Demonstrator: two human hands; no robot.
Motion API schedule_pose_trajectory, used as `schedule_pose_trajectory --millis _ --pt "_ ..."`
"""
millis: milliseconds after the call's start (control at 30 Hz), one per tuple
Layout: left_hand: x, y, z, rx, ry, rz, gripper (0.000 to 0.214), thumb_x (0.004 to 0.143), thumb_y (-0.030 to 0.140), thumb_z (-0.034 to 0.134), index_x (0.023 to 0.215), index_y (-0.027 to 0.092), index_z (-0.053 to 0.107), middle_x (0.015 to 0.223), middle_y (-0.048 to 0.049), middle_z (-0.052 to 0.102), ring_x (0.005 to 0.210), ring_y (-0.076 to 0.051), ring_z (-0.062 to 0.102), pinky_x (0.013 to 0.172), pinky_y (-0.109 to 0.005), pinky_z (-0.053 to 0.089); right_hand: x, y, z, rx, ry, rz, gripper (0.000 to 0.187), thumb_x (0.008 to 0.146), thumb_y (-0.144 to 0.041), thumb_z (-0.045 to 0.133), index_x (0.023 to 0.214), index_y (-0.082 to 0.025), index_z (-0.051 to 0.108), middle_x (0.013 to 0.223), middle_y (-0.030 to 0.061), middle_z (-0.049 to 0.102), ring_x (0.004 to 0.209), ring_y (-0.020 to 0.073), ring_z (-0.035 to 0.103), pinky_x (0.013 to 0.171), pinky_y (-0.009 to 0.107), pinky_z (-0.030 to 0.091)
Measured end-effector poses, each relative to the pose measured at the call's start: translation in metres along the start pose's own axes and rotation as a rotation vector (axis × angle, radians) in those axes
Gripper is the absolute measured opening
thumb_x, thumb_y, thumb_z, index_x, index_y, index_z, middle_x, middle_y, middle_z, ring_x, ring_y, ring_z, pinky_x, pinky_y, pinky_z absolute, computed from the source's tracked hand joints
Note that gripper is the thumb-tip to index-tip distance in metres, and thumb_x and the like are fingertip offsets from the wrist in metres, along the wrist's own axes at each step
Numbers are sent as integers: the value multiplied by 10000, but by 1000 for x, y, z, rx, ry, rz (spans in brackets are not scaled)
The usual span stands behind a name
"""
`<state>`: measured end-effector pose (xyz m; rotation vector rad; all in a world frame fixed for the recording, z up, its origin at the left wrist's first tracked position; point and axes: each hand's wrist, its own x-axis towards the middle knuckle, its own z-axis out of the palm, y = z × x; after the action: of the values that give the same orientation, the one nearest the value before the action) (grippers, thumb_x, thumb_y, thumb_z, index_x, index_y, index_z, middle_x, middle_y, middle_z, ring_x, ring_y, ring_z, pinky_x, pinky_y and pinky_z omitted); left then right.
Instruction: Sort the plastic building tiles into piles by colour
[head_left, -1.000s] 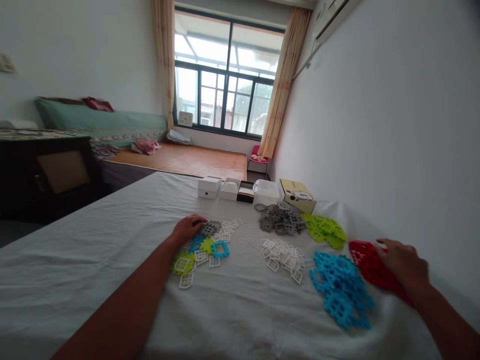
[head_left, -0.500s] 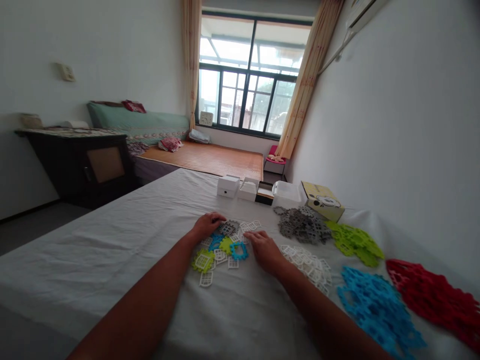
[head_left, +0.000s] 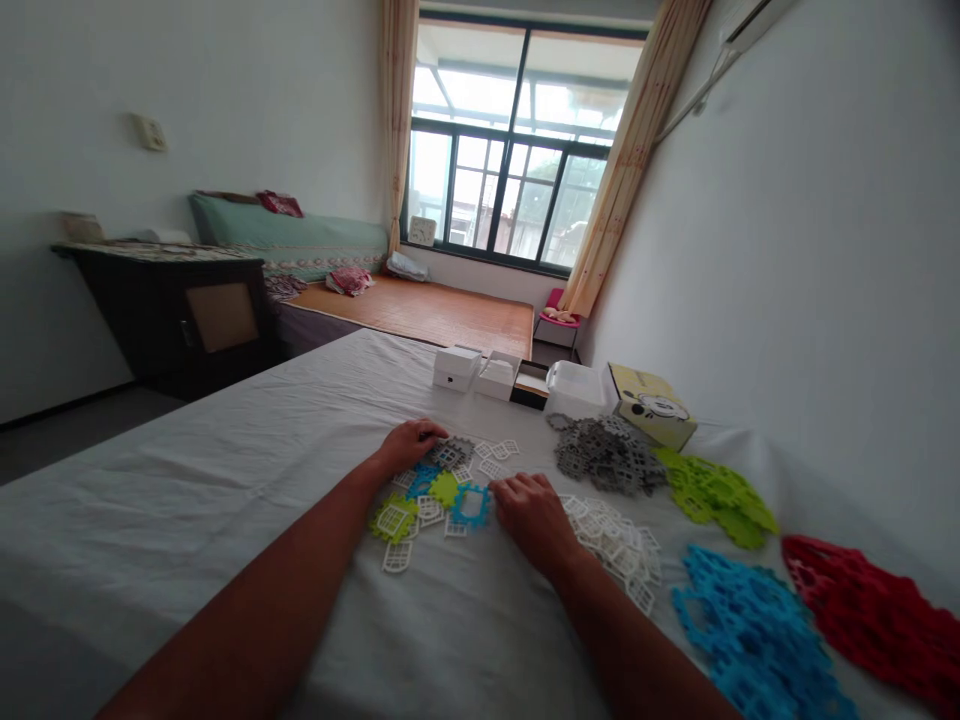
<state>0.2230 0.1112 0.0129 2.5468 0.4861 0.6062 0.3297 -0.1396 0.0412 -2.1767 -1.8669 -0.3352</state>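
Note:
My left hand (head_left: 409, 446) is curled, its fingertips at the upper left edge of a grey toothed building piece (head_left: 452, 453). Shadow hides the exact grip. My right hand (head_left: 531, 515) is closed, fingertips pinching the right edge of a blue square frame piece (head_left: 472, 507). Between the hands lie a lime-green toothed piece (head_left: 445, 489), a second blue piece (head_left: 422, 482) and several white window-grid pieces (head_left: 431, 511). Another lime-green piece (head_left: 379, 520), with a white grid on it, lies at the near left of this cluster. All rest on the white sheet (head_left: 285, 480).
Right of my right arm are piles of grey pieces (head_left: 604, 455), white grids (head_left: 619, 545), lime-green pieces (head_left: 720, 495), blue pieces (head_left: 765, 640) and red pieces (head_left: 870, 610). Behind them stand a white box (head_left: 455, 368), a clear plastic tub (head_left: 576, 388) and a yellow box (head_left: 651, 405).
My right hand has come nearer, from beside the white grids to the blue frame's right edge. The blue frame has shifted slightly. My left hand stays by the grey piece; the view has turned a little.

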Motion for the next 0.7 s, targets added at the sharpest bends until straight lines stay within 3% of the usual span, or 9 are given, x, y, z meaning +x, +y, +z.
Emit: schedule_pose_trajectory --millis 167,300,367,500,600,700 --pt "0 0 0 -11 -16 -35 278 755 261 463 934 234 674 936 13 663 849 -141 581 775 -215 437 -4 31 -11 94 127 202 244 803 -159 413 955 -222 592 905 29 657 862 154 568 764 257 367" --pt "-1 0 0 -15 -4 -25 274 754 250 463 923 228 679 928 9 661 829 -141 583 765 -218 439 -12 57 -25 63 36 280 176 740 -162 452 767 -231 612 746 0 639 725 136 561 673 235 366" --pt "-1 0 0 -17 -2 -28 271 753 244 466 919 230 680 926 11 661 818 -138 584 762 -217 440 -14 63 -27 14 15 284 150 734 -189 476 729 -235 618 767 8 640 775 158 552 683 251 366" --pt "-1 2 0 -3 -1 -41 265 744 224 477 914 236 681 923 14 659 817 -135 583 760 -212 437 -11 52 -15 21 103 220 242 794 -227 453 972 -251 615 1032 39 622 984 201 497 793 308 381" --pt "0 2 0 10 4 -39 263 741 219 481 908 240 683 912 15 659 825 -137 582 756 -209 434 -5 34 4 84 45 115 352 843 -209 393 1167 -256 523 1163 39 575 1071 193 457 856 321 380" --pt "-1 2 0 13 8 -30 264 742 216 478 908 236 683 899 13 659 821 -139 583 742 -208 434 1 21 17 93 -32 39 375 858 -247 411 1228 -271 465 1244 30 522 1128 192 422 889 333 371"
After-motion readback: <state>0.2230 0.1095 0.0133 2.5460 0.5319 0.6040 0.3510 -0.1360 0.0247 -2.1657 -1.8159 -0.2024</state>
